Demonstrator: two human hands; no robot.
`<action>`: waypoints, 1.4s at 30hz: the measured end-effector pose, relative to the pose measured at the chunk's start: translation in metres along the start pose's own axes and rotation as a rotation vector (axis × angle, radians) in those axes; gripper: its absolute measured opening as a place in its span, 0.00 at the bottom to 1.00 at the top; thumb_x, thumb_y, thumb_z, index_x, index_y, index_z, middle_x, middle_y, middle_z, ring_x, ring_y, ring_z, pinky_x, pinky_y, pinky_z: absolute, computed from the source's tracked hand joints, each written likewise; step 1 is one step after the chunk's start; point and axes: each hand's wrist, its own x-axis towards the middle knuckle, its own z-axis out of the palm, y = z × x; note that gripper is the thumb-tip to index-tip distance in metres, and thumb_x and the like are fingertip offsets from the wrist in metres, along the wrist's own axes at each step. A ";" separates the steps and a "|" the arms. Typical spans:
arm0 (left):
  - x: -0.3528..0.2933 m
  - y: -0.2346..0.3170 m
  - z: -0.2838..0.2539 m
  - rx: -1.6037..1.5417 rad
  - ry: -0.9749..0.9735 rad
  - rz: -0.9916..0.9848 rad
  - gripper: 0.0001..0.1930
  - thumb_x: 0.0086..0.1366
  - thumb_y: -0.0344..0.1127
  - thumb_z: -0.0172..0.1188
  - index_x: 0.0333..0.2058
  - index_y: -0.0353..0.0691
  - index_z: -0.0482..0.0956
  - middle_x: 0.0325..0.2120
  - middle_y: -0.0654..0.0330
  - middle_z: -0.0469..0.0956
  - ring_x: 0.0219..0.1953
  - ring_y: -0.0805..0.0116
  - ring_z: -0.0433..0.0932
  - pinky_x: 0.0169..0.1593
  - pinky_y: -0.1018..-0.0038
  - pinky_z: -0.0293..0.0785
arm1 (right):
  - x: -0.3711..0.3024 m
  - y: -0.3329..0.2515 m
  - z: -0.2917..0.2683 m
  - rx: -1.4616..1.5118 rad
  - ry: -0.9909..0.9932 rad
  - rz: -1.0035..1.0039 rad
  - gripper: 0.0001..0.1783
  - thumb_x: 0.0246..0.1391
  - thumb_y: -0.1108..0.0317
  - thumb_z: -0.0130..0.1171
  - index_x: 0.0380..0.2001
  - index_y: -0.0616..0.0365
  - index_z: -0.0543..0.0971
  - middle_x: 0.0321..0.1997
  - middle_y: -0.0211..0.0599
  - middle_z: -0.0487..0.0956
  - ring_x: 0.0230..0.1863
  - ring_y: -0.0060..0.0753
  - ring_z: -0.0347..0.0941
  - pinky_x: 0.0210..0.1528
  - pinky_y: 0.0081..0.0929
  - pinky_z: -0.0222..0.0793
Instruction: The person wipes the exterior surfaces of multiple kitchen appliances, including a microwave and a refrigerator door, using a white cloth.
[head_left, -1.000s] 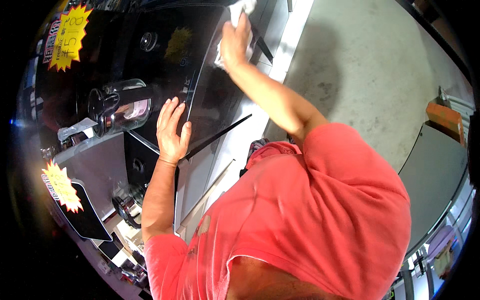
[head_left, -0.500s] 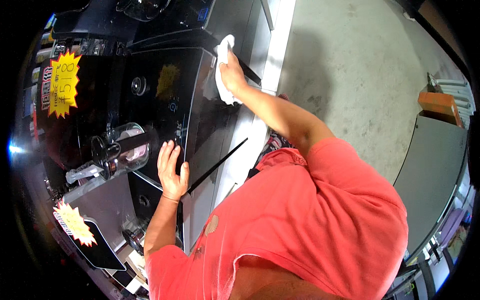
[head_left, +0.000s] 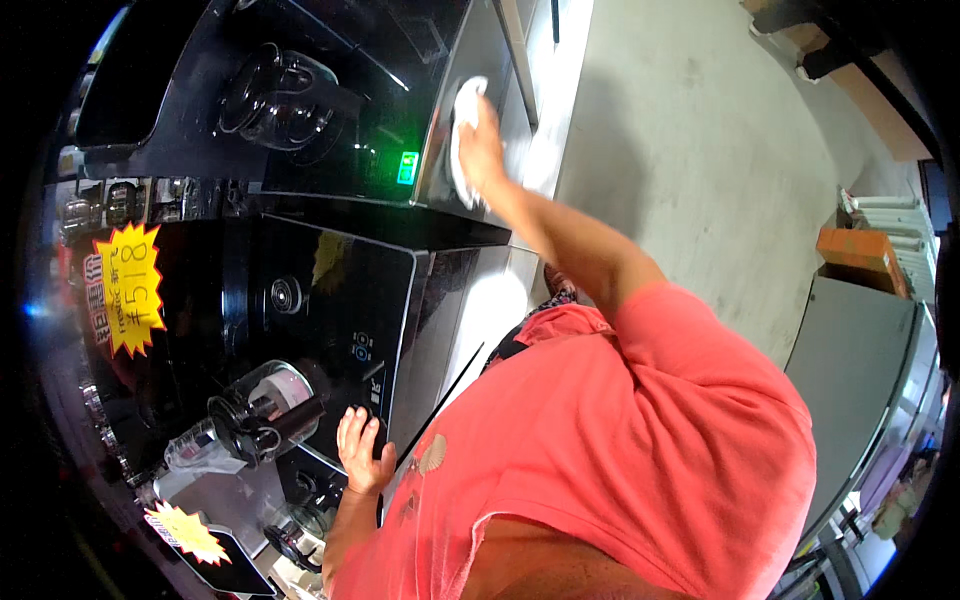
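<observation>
My right hand grips a white cloth and presses it against the glossy dark front panel of the farther black appliance. On that appliance's top, a small green display glows near the front edge, and a glass kettle stands behind it. My left hand rests with fingers extended by the front corner of the nearer black appliance, holding nothing. Just left of those fingers is another glass kettle with a dark handle and something pale pink inside.
A yellow starburst price tag stands at the back of the nearer appliance, and a second tag sits lower left. Across the grey floor, a grey cabinet and an orange-brown box stand on the right.
My right hand and cloth have shifted from the nearer appliance's front to the farther one's front panel. The farther display now glows green. The view has swung, and my left hand sits lower in it.
</observation>
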 end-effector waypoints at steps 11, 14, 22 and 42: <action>0.012 0.006 0.012 0.136 0.053 -0.089 0.21 0.54 0.42 0.60 0.44 0.36 0.73 0.50 0.48 0.70 0.52 0.46 0.69 0.56 0.51 0.61 | -0.013 0.012 -0.018 0.088 -0.221 -0.023 0.31 0.57 0.74 0.49 0.64 0.60 0.56 0.66 0.54 0.56 0.68 0.49 0.51 0.68 0.33 0.45; 0.083 0.040 0.011 0.242 0.105 -0.155 0.21 0.56 0.44 0.58 0.44 0.38 0.74 0.49 0.50 0.71 0.51 0.51 0.69 0.56 0.54 0.59 | 0.012 0.015 -0.023 0.041 -0.176 -0.149 0.27 0.57 0.75 0.48 0.61 0.61 0.60 0.63 0.55 0.61 0.66 0.50 0.55 0.67 0.35 0.47; 0.329 0.112 0.029 0.044 0.422 0.016 0.16 0.56 0.25 0.56 0.46 0.34 0.73 0.51 0.46 0.70 0.54 0.46 0.68 0.57 0.56 0.62 | 0.187 0.000 -0.012 -0.034 -0.008 -0.075 0.29 0.56 0.72 0.45 0.61 0.61 0.58 0.61 0.56 0.61 0.63 0.53 0.57 0.64 0.36 0.53; 0.657 0.080 0.065 0.173 0.129 -0.147 0.27 0.55 0.35 0.60 0.54 0.39 0.69 0.59 0.48 0.62 0.62 0.47 0.58 0.64 0.60 0.55 | 0.368 0.014 -0.062 0.118 -0.187 0.149 0.35 0.55 0.62 0.49 0.64 0.65 0.54 0.64 0.62 0.57 0.61 0.52 0.62 0.63 0.32 0.54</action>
